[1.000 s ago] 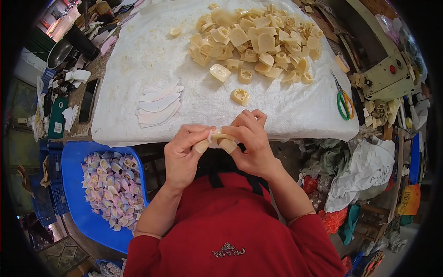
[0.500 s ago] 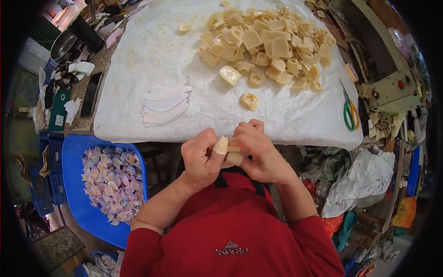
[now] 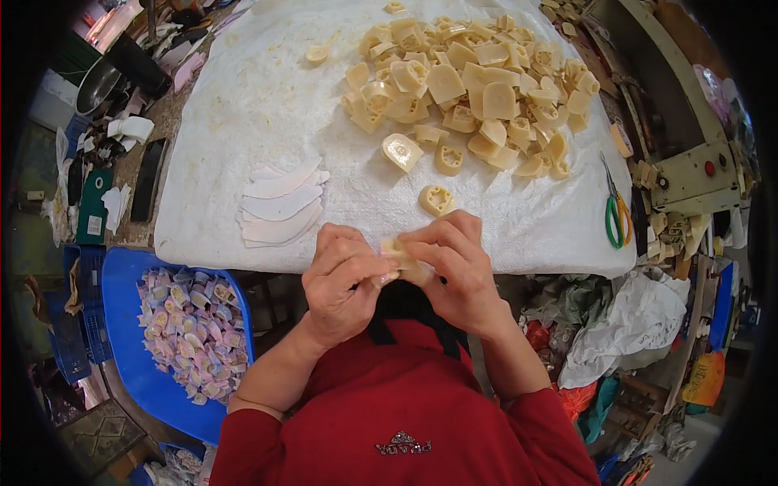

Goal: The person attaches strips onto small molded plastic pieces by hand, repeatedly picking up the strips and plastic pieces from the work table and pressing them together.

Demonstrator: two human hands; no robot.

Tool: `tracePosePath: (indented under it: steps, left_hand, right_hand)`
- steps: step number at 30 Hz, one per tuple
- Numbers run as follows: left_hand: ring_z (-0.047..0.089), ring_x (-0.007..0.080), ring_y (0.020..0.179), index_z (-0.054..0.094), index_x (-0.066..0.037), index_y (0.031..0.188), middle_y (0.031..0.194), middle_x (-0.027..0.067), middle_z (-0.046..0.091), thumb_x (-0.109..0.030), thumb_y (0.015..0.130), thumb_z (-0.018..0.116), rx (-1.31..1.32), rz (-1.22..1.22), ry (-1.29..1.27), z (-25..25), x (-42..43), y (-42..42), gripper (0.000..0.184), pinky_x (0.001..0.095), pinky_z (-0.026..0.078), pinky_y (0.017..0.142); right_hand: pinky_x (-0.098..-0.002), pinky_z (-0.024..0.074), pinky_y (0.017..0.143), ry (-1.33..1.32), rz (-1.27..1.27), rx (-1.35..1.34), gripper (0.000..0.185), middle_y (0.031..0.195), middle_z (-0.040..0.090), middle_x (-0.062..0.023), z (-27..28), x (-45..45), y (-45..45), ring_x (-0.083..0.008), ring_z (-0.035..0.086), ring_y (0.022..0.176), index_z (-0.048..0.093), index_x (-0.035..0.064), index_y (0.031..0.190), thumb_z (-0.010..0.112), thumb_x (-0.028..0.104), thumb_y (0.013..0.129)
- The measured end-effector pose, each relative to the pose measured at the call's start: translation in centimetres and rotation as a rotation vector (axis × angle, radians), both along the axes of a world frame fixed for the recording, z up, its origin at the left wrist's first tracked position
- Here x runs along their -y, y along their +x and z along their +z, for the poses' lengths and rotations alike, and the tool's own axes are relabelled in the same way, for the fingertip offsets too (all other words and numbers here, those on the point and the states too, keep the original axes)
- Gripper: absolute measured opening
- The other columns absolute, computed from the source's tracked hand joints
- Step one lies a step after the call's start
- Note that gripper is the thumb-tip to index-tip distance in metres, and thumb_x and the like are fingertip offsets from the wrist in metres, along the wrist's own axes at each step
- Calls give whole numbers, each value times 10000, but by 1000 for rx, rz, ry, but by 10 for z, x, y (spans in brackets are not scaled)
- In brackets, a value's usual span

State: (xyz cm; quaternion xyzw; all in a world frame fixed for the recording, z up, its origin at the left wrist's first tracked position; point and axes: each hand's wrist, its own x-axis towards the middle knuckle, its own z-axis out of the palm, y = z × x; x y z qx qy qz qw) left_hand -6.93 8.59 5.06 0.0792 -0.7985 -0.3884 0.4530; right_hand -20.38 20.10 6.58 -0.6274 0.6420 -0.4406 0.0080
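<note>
My left hand point(image 3: 342, 285) and my right hand point(image 3: 455, 274) meet at the front edge of the white-covered table, both closed on a small beige heel piece point(image 3: 392, 246). Something pale lies against the piece between my fingertips; its shape is mostly hidden. Just beyond my hands sits a single beige heel piece point(image 3: 437, 200), with a large pile of similar pieces point(image 3: 498, 100) behind it. Left of my hands, several thin pale curved strips point(image 3: 281, 204) lie overlapping on the white cloth point(image 3: 219, 138).
A blue tub point(image 3: 154, 397) with many pink and lilac covered pieces point(image 3: 193, 332) stands at the lower left. Scissors point(image 3: 617, 219) with green and orange handles lie at the table's right. A dark phone point(image 3: 149, 180) lies on the left. Crumpled white plastic point(image 3: 624, 324) is at the right.
My hands have shifted their grip and turned the beige piece between the fingertips. The view has also shifted slightly; the pile and the strips appear otherwise unchanged.
</note>
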Motion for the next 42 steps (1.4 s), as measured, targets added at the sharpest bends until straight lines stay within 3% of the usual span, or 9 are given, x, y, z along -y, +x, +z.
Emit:
tracePosePath:
  steps: [5,7,11,15,21,29,36,40,42]
  left_hand:
    - [487,217,720,650,-68,803,753,48,502,112,632,674,-26,5,82,0,17,4,250,295,416,634]
    - [477,218,719,647,-66,807,763,48,493,114,641,669,-48,-16,82,5,13,4,246,296,423,646]
    - [523,233,781,635,-61,843,833,63,530,114,672,652,-186,-96,177,13,-1,-2,244,308,450,697]
    - [583,245,847,612,-45,860,903,86,574,105,683,651,-167,-263,297,9,-11,-5,235,329,461,750]
    - [621,233,798,564,-29,831,923,90,592,78,635,655,13,-183,-118,6,-6,-2,241,300,412,654]
    - [526,182,664,543,-43,741,840,62,556,-11,661,623,191,-10,-476,17,-16,-9,117,292,339,569]
    - [502,194,658,521,-49,717,811,67,547,-15,690,607,291,17,-476,18,-12,-12,97,314,350,555]
    - [561,228,741,501,-42,730,865,97,582,62,673,630,162,-104,-103,8,-6,-9,176,329,430,608]
    - [579,241,769,490,-38,730,887,106,592,97,660,634,112,-161,43,7,-7,-8,209,330,457,633]
  right_hand:
    - [-379,412,857,-52,-78,91,261,1000,607,-125,24,-11,5,-258,543,924,609,17,966,710,113,746]
    - [-337,443,799,-18,-79,684,212,1010,611,-131,-7,-21,12,-234,571,868,612,19,962,688,132,800]
    - [-300,464,830,10,-42,1311,257,1022,610,-108,-20,-23,34,-157,583,903,532,-20,1080,565,183,926]
    - [-307,470,857,-273,-1,1502,267,1026,606,-131,-11,-14,39,-180,605,926,512,-34,1086,482,204,970]
    - [-416,498,883,-138,18,1460,274,1145,564,-288,-14,-30,35,-318,604,1029,500,-30,1111,454,199,968]
    - [-345,494,897,-60,-53,1323,254,1200,569,-217,-11,-27,42,-258,602,1044,512,-59,1128,414,110,966]
    - [-308,494,812,205,-161,786,310,1099,636,-148,-5,-24,32,-198,629,939,542,-36,1133,412,202,983]
    - [-304,475,813,203,36,918,450,1019,635,-124,-1,-22,4,-182,609,912,578,-42,1100,417,360,979]
    - [-304,475,850,298,121,1054,356,1028,632,-111,-6,-22,-14,-169,604,939,577,-24,1120,578,264,911]
